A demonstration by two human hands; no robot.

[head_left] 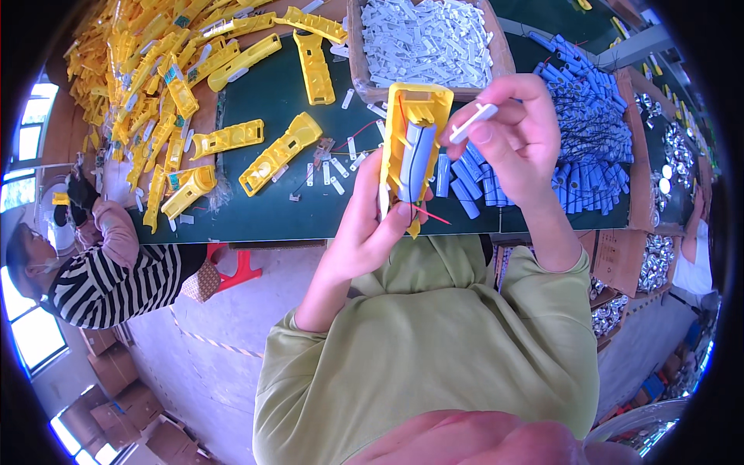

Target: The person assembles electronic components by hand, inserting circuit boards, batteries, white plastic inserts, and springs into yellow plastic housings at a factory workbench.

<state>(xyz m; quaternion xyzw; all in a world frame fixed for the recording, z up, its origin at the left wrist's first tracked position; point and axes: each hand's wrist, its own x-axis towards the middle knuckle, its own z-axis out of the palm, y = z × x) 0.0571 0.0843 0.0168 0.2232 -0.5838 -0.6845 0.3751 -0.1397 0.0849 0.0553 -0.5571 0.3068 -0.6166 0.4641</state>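
My left hand (364, 225) is wrapped round the lower part of a yellow plastic housing (395, 147), its hollow side facing up. Inside the housing lies a blue cylindrical battery cell (419, 159) with a dark wire along it. A red wire (431, 213) sticks out near my left thumb. Just right of the housing, my right hand (521, 132) pinches a small white plastic strip (473, 122) between thumb and fingers. The strip is held in the air, apart from the cell.
A cardboard box (357, 54) of small white strips stands beyond my hands. Blue cells with wires (581, 132) are heaped on the right, yellow housings (147, 85) on the left. Several white strips (339, 167) lie loose on the green table (256, 174). Another person (116, 271) sits at far left.
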